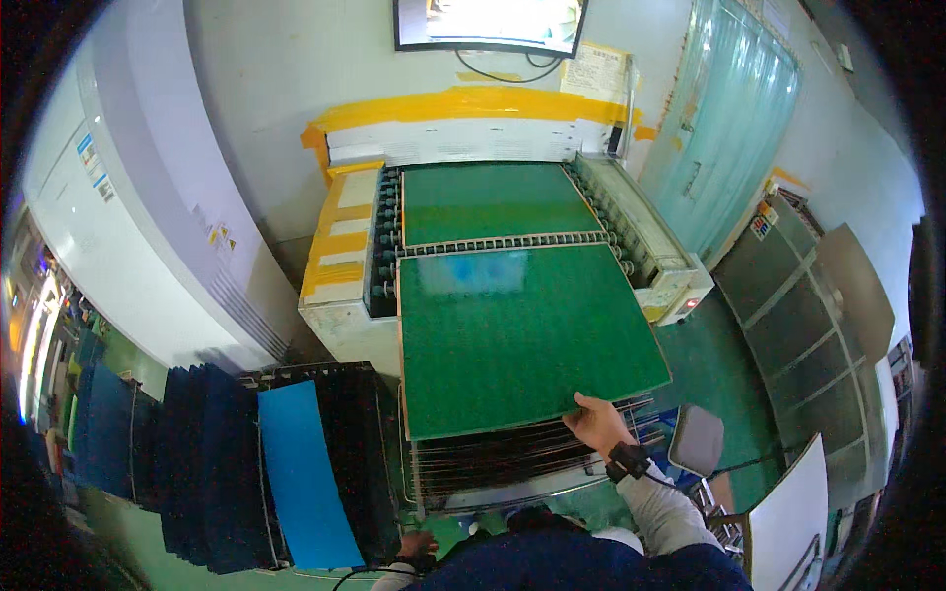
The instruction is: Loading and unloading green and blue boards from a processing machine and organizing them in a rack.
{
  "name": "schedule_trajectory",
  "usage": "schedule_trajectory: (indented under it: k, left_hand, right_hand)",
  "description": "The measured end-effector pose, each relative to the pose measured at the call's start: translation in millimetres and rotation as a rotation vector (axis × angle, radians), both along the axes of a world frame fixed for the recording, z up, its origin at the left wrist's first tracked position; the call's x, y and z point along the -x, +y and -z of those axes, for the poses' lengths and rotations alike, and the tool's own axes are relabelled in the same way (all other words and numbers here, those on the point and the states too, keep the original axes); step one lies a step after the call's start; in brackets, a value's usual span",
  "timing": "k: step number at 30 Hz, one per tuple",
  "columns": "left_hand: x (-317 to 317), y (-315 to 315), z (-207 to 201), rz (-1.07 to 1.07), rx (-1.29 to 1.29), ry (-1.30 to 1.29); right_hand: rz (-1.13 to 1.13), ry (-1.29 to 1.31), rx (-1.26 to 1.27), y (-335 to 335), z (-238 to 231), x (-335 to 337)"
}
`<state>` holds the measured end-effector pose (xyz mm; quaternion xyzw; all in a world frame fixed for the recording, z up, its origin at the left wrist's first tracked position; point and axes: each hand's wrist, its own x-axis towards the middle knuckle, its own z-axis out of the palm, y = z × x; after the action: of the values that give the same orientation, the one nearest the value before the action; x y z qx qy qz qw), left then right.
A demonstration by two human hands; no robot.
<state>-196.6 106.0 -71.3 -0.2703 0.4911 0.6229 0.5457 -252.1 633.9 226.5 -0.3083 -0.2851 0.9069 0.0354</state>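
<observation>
A large glossy green panel (532, 335) reaches from the roller conveyor (493, 242) toward me, its near edge over a stack of thin sheets (493, 473). My right hand (598, 424) grips this panel at its near edge, right of the middle, thumb on top and the other fingers hidden beneath. Farther in, a second green panel (488, 202) lies flat on the rollers. My left hand (419, 544) is low down, beside the rack of dark boards (360, 433); it is small and dark, and its fingers are hard to make out.
Left of the rack's dark boards stands a bright blue sheet (305, 473), with more dark blue boards (202, 463) beyond. A tall white cabinet (148, 217) rises at the left. Framed dark screens (798, 325) lean at the right, near a grey cushioned seat (696, 438). A monitor (493, 25) hangs above.
</observation>
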Motion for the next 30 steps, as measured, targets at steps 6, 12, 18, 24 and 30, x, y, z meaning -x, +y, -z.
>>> schedule_trajectory:
  k: [6,12,18,24,30]
  left_hand:
    - [9,-7,5,0.623,-0.012,0.827]
    - [13,3,-17,1.26,0.284,1.327]
    - [11,1,23,-0.002,-0.115,-0.041]
    - [11,-9,3,0.084,-0.122,0.257]
    - [5,4,-35,0.919,0.478,1.495]
  right_hand:
    - [-0.013,-0.01,-0.004,-22,-35,23]
    - [0.046,0.008,-0.089,-21,-58,42]
    - [0.059,0.009,-0.064,-9,-49,61]
    - [0.077,0.001,-0.058,-5,-48,67]
    - [0.093,-0.025,-0.029,6,-37,70]
